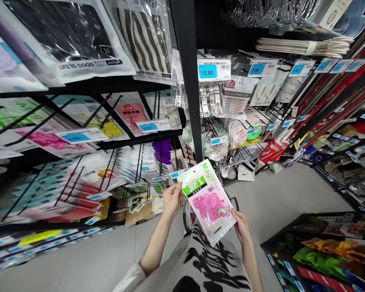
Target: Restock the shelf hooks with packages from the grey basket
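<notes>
Both of my hands hold a flat plastic packet, tilted in front of my body. It has a white and green front, the word "Magic" along its top, and a pink crumpled cloth-like picture. My left hand pinches its upper left edge with fingers closed. At the lower right edge, my right hand grips it between thumb and fingers. Behind the packet, a dark basket handle partly shows near my body; most of it is hidden. Similar pink-fronted packets hang on the rack at the left.
Hooks with hanging packs and blue price tags fill the left rack. A black upright post divides it from clips and hangers on the right. A low shelf stands at lower right. Grey floor runs between.
</notes>
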`<state>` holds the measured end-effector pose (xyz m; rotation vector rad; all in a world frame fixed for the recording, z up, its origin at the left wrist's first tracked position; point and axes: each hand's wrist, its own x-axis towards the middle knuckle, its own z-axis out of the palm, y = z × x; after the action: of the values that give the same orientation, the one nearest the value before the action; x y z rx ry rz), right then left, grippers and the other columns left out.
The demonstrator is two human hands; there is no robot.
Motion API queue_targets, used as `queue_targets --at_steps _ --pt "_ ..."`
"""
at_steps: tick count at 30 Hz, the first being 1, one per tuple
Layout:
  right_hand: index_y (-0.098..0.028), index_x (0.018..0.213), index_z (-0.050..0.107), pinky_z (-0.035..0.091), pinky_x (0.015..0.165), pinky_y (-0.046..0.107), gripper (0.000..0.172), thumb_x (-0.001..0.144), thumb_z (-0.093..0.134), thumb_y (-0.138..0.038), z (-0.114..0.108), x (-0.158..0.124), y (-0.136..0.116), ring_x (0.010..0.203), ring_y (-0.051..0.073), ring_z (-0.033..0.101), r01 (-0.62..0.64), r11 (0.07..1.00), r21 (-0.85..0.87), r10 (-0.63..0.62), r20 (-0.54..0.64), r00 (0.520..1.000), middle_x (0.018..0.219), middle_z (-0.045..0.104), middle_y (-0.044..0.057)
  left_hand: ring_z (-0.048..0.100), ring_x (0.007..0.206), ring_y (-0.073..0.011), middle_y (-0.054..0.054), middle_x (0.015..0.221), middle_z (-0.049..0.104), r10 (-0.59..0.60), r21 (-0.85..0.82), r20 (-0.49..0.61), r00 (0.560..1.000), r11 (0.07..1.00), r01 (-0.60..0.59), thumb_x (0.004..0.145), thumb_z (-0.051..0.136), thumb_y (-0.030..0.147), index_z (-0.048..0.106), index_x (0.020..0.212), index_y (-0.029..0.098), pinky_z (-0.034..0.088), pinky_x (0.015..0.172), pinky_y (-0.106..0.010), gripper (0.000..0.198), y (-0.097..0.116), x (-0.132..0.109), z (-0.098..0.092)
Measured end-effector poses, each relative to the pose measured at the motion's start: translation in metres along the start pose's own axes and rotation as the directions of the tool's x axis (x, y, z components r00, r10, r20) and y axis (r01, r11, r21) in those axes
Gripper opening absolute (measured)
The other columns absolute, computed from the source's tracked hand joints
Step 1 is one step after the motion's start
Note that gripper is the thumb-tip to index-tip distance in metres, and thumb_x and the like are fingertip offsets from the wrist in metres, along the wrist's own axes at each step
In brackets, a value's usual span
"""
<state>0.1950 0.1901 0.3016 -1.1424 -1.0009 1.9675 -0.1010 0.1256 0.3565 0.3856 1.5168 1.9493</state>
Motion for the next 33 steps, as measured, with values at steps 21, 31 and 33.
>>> queue_targets --at_steps 21,31,33 --pt "-0.018 0.048 0.06 0.027 0.055 0.028 0.057 0.074 0.081 -0.063 0.006 0.004 0.008 0.055 0.013 0.033 0.042 0.995 -0.095 -0.038 0.041 0.998 0.052 0.049 0.0 0.062 0.058 -0.0111 -0.003 0.072 0.074 -0.093 -0.201 -0.015 0.996 0.976 0.088 0.063 0.091 0.052 0.075 0.077 0.014 0.052 0.056 -0.021 0.044 0.003 -0.005 -0.002" --pt "-0.019 0.049 0.054 0.023 0.054 0.027 0.057 0.072 0.083 -0.063 -0.003 -0.003 0.006 0.055 0.012 0.03 0.036 0.999 -0.04 -0.038 -0.054 0.998 0.052 0.045 -0.003 0.059 0.05 -0.0118 0.0 0.063 0.068 -0.114 -0.111 0.116 0.987 0.986 0.127 0.067 0.089 0.049 0.072 0.077 0.015 0.051 0.048 -0.022 0.039 0.003 -0.012 -0.005" --pt "-0.019 0.052 0.056 0.025 0.054 0.027 0.055 0.073 0.082 -0.062 -0.004 -0.004 0.006 0.056 0.012 0.031 0.04 0.999 -0.034 -0.041 -0.044 0.998 0.055 0.047 -0.002 0.061 0.052 -0.0121 0.0 0.066 0.07 -0.118 -0.129 0.124 0.985 0.983 0.134 0.066 0.09 0.045 0.072 0.08 0.016 0.052 0.05 -0.022 0.037 0.003 -0.013 -0.003"
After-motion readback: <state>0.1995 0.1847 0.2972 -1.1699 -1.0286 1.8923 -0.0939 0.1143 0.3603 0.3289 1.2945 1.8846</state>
